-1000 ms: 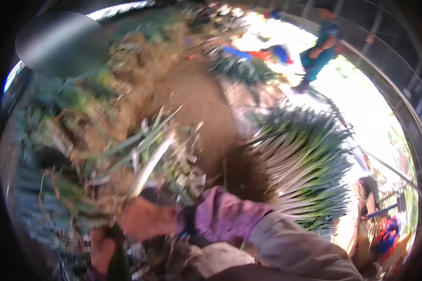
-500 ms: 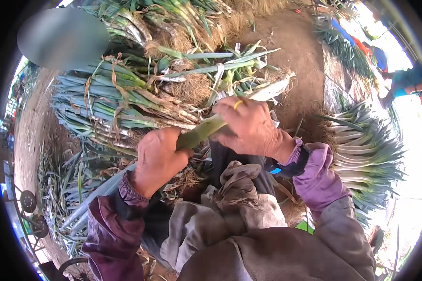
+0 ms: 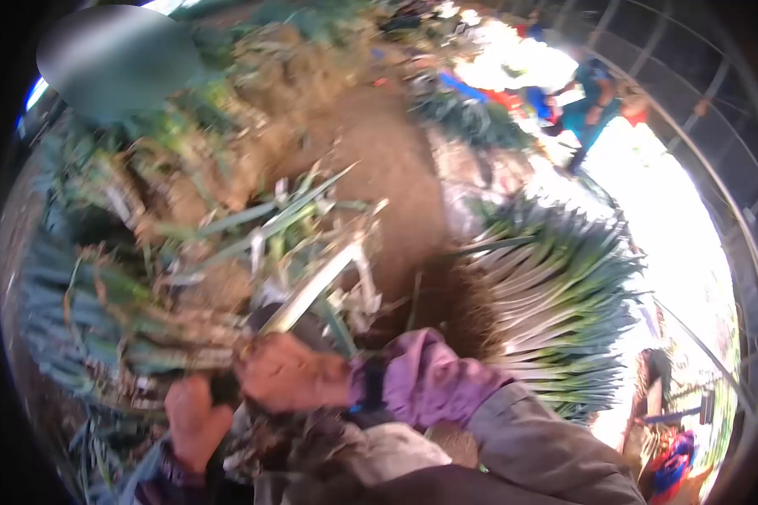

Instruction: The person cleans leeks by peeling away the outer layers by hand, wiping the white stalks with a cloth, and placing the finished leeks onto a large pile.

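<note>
My right hand [image 3: 290, 370] is closed around a leek [image 3: 316, 286], whose pale stem slants up and to the right from my fist. Just left of it and lower, my left hand [image 3: 195, 421] has its fingers curled, with blue-green leaves below it by the wrist; motion blur hides exactly how it grips the stalk. Trimmed leaves and loose stalks [image 3: 290, 210] lie in front of my hands. A large stack of untrimmed leeks [image 3: 101, 311] is on the left. To the right, cleaned leeks [image 3: 556, 303] lie fanned out, white stems toward me.
Brown soil [image 3: 387, 168] runs up the middle between the leek piles. More leeks with roots [image 3: 472, 122] lie farther back. Another person [image 3: 594, 105] in teal is at the upper right. Metal framework [image 3: 716, 160] curves along the right side, with colourful cloth [image 3: 674, 463] at the lower right.
The view has swung right, so the fanned leeks and the other person appear nearer the middle. Both hands now sit lower and farther left, with the stalk still held and tilted more steeply.
</note>
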A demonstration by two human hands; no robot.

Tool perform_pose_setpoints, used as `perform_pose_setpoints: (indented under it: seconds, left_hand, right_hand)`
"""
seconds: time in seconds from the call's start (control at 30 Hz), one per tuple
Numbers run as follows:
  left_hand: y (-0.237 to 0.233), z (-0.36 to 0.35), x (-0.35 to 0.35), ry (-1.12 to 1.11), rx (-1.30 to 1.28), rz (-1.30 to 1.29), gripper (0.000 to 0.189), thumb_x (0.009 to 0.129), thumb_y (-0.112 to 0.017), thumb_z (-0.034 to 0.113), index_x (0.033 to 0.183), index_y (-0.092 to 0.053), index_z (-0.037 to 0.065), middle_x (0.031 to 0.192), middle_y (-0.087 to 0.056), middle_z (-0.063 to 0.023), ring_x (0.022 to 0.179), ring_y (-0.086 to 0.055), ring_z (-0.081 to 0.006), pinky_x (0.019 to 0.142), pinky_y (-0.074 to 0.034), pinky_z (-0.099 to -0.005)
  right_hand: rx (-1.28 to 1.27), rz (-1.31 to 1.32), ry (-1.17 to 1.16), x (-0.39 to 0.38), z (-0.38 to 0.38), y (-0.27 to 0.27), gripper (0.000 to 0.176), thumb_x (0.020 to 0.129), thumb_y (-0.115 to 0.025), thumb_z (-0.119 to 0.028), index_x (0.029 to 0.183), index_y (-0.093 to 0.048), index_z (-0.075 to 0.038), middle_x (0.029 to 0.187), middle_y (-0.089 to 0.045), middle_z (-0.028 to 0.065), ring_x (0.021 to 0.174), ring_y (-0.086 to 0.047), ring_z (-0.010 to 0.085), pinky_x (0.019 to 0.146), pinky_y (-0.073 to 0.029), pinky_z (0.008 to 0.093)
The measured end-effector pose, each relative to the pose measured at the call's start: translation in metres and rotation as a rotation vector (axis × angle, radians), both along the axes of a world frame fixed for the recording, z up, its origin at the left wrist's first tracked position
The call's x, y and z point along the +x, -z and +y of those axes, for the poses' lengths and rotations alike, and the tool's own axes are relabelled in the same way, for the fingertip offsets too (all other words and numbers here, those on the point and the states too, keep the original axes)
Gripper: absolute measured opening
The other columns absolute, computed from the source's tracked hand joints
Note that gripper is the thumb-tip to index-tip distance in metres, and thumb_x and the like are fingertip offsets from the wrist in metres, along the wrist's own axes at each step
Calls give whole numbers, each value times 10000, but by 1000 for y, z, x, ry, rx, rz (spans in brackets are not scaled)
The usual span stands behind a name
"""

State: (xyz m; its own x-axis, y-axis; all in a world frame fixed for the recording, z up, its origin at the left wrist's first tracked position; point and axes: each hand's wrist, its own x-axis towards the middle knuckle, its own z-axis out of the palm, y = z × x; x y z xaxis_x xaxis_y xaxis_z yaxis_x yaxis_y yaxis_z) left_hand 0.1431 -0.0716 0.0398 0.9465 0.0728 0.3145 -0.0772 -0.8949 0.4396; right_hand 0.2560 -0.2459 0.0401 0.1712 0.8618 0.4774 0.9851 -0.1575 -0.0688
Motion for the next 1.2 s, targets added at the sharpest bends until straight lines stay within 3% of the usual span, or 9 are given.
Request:
perform_pose_setpoints:
  seconds: [0.03,0.17,0.3,0.53,0.77,0.87,1.03,1.07,1.2]
  left_hand:
    - [3,1,-3,25,18,-50,222,665,-690,116,845,-594,29,753,-591,-187,751,-564,-402,664,-418,-489]
    - [-2,2,-10,152,55,-146,313,644,-691,126,912,-560,31,795,-545,-157,747,-533,-390,648,-423,-487]
    - [-7,-7,-2,21,79,39,261,664,-692,145,840,-539,26,723,-539,-158,707,-546,-378,622,-409,-498]
    - [-22,-24,1,7,206,203,218,672,-651,129,791,-506,18,628,-511,-150,576,-539,-344,532,-426,-440]
    - [-3,-51,-23,-144,888,-188,225,825,-516,58,993,-540,-90,801,-597,-220,704,-595,-282,586,-454,-370]
    - [13,-60,-34,-242,887,-230,250,856,-531,65,1046,-540,-98,841,-594,-226,739,-586,-297,655,-480,-393]
    - [41,-78,-54,-363,845,-257,270,853,-564,56,1081,-538,-87,902,-630,-218,796,-624,-305,685,-508,-408]
    - [44,-82,-55,-384,820,-212,281,851,-579,65,1086,-537,-81,905,-629,-214,790,-626,-303,678,-511,-414]
    - [17,-86,-47,-364,391,212,395,737,-702,182,1002,-531,-57,826,-598,-184,757,-613,-326,608,-492,-423]
  right_hand:
    - [-209,71,-28,1,-2,-1,300,669,-559,-170,842,-552,76,772,-568,161,693,-619,262,550,-519,326]
    - [-56,88,-8,19,-11,6,219,656,-600,-95,852,-530,-23,714,-545,110,521,-564,279,458,-442,388]
    - [185,272,-103,21,-14,10,187,698,-600,-94,838,-541,14,740,-578,169,610,-620,318,527,-490,404]
    - [83,112,-58,18,-18,14,220,679,-696,-90,848,-589,1,864,-612,102,724,-624,276,554,-503,365]
    - [279,128,55,26,-14,15,115,731,-651,-45,805,-569,-14,779,-595,111,633,-580,274,520,-469,369]
    - [353,559,257,20,-6,21,127,851,-601,-80,796,-519,-1,684,-516,174,566,-514,319,500,-406,403]
    - [433,585,296,12,3,19,152,920,-529,-93,808,-477,-4,629,-436,194,541,-467,336,516,-366,425]
    - [388,423,355,14,5,36,157,921,-526,-102,819,-460,-2,619,-426,190,558,-489,360,519,-361,437]
    - [442,750,336,10,0,23,139,910,-510,-66,809,-436,-6,590,-390,186,508,-480,321,485,-331,409]
